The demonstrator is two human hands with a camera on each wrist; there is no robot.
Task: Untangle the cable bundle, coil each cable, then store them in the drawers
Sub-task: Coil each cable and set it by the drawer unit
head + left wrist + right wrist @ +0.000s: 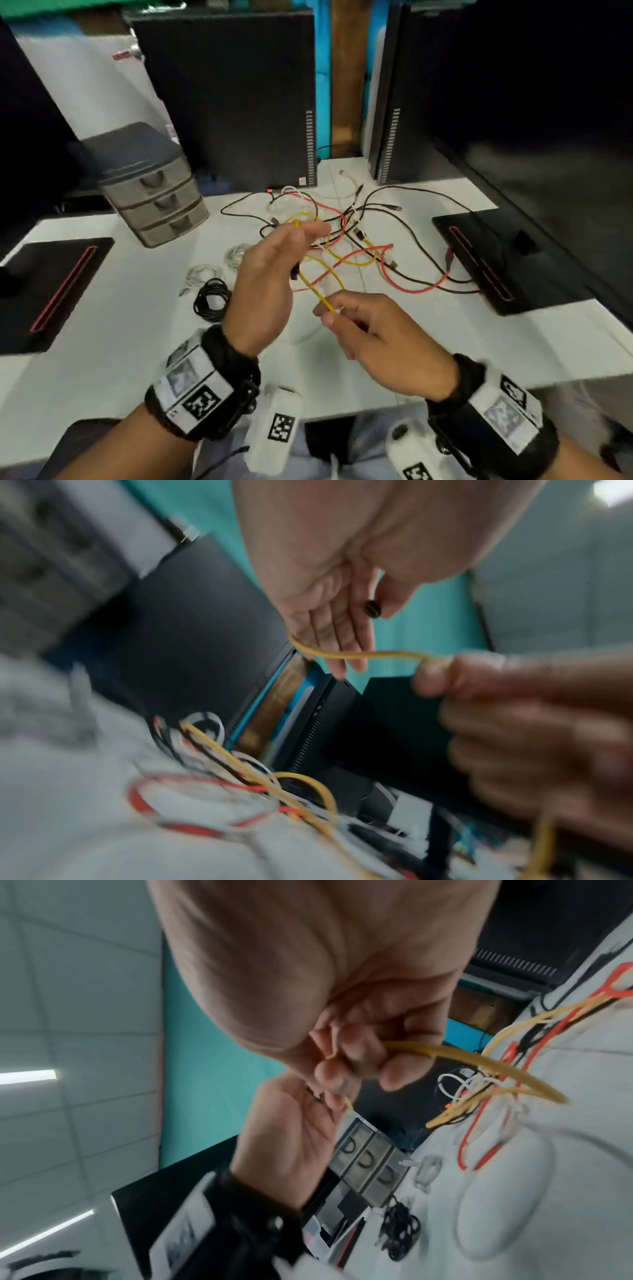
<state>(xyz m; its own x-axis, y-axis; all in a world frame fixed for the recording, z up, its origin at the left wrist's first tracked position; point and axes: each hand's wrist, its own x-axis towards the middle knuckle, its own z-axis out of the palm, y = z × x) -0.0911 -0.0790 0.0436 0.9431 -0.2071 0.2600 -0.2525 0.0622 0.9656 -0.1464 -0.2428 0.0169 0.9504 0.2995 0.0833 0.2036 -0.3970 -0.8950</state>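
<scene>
My left hand [270, 270] is raised over the white table with its fingers straight, and the thumb pins a dark plug [372, 609] against the palm. The yellow cable [312, 287] runs from that plug and loops over the fingertips. Lower right, my right hand [370, 339] pinches the same yellow cable [479, 1060] between thumb and fingers. Its far length leads into the tangle [342, 219] of red, black, white and yellow cables behind my hands. The grey three-drawer unit [161, 202] stands at the back left with its drawers closed.
A coiled black cable [210, 299] and two coiled white cables [236, 255] lie left of my left hand. Black monitor bases sit at the left [51, 291] and right [479, 253]. Two dark computer towers [233, 102] stand at the back.
</scene>
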